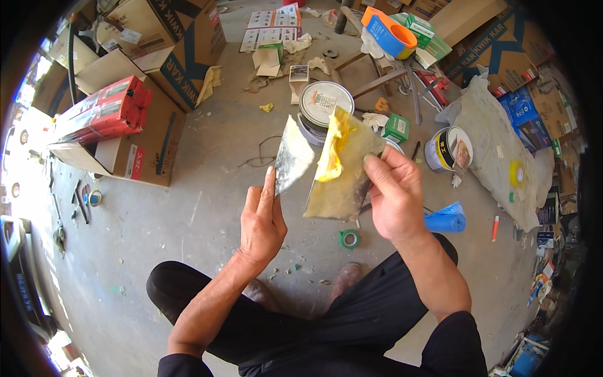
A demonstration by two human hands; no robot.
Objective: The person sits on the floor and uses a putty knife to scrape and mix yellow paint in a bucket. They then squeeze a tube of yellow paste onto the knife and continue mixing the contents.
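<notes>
Printed lettering marks the brown cartons (160, 147) and the round lid of one can (326, 102); a littered grey concrete floor (207, 220) spreads below, bearing one green tape roll (349, 239) near two shoes (344, 281). The left hand's grip (262, 221) pinches one triangular scraper (293, 158); the right hand's grip (397, 198) pinches one yellow-smeared plate (342, 196), both above the floor
</notes>
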